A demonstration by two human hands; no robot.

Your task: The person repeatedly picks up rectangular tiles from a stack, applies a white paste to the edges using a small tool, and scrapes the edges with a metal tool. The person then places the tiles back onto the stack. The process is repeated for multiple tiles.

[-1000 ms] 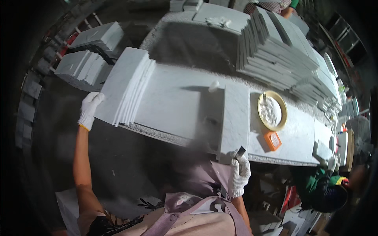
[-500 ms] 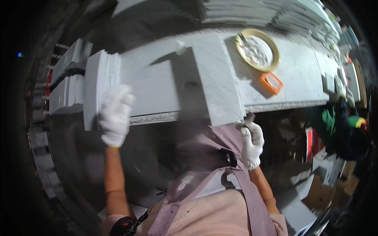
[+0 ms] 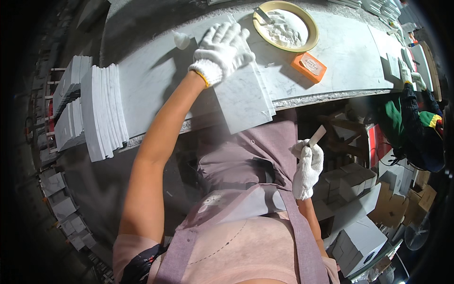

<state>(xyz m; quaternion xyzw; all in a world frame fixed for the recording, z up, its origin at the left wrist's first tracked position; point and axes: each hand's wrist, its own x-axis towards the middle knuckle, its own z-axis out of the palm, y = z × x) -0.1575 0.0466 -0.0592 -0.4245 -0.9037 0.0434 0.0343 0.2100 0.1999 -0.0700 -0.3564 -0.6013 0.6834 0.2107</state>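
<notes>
My left hand (image 3: 222, 52), in a white knit glove, rests with its fingers spread on the upper part of a pale grey-veined marble tile (image 3: 246, 102). The tile lies on a larger marble slab, and its near end juts past the slab's front edge. To the right of that end, my gloved right hand (image 3: 307, 170) grips a small flat scraper (image 3: 317, 136), its blade tilted up and clear of the tile. A yellow bowl (image 3: 314, 37) beyond holds white paste and a putty knife (image 3: 262, 15).
An orange box (image 3: 309, 67) sits just in front of the bowl. Tiles stand stacked on edge (image 3: 101, 109) at the left. A small white object (image 3: 181, 40) lies left of my left hand. A co-worker's gloved hand (image 3: 405, 72) is at the far right, with cartons (image 3: 359, 246) below.
My left hand has moved from the stacked tiles on the left to the top of the middle tile. The scraper in my right hand has come away from the tile's corner. The view has shifted.
</notes>
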